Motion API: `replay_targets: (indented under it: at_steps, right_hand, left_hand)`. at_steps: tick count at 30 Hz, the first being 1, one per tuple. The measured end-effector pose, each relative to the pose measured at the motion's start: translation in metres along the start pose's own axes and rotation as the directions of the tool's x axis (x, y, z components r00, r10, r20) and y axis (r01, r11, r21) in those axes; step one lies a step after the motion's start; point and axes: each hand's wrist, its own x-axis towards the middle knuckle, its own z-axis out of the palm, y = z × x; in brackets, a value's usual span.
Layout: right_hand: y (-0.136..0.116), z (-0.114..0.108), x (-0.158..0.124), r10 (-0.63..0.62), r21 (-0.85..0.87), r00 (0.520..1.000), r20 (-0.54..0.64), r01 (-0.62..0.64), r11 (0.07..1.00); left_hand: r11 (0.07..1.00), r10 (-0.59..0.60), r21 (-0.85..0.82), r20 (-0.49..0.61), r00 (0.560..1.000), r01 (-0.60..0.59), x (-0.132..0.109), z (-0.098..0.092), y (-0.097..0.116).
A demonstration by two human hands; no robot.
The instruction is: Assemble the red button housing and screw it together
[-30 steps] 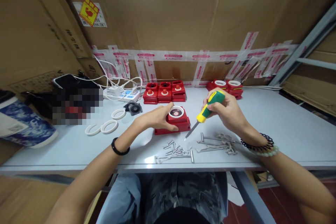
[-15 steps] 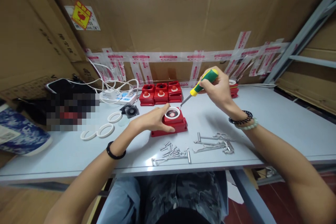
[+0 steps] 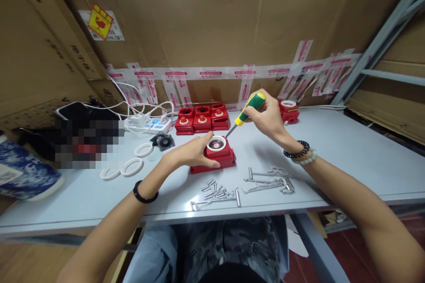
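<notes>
My left hand [image 3: 197, 152] grips a red box [image 3: 226, 157] on the table, thumb and fingers around its left side. A white ring [image 3: 217, 143] sits on top of the box, around a dark round face. In my right hand [image 3: 267, 117] is a green and yellow screwdriver [image 3: 250, 108], tilted with its shaft pointing down and left. Its tip reaches the box's top at the far right corner, by the ring; whether it sits in a screw I cannot tell. Several loose screws [image 3: 216, 189] and a small metal T-shaped rod [image 3: 238, 197] lie in front of the box.
More T-shaped rods with strings [image 3: 270, 180] lie to the right. Several white rings [image 3: 132, 166] and a black square part [image 3: 165, 142] are at left. Red boxes [image 3: 202, 119] stand behind, another red box [image 3: 289, 112] at back right. A power strip [image 3: 149, 124] trails white cables.
My right hand and the screwdriver have shifted slightly left and down, bringing the tip closer to the box's corner. My left hand still grips the red box.
</notes>
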Motion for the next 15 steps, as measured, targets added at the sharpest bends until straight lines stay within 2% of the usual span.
replay_targets:
  at_steps: [8,15]
  right_hand:
    - [-0.004,0.001,-0.002,-0.125,-0.113,0.991,0.052,0.131,0.985]
    - [-0.017,0.013,0.0,-0.269,-0.22,0.932,0.243,0.322,0.921]
  left_hand:
    - [0.999,0.01,-0.048,0.002,1.0,-0.01,0.0,-0.001,0.0]
    - [1.0,0.004,-0.027,0.003,1.0,-0.004,-0.001,-0.001,0.001]
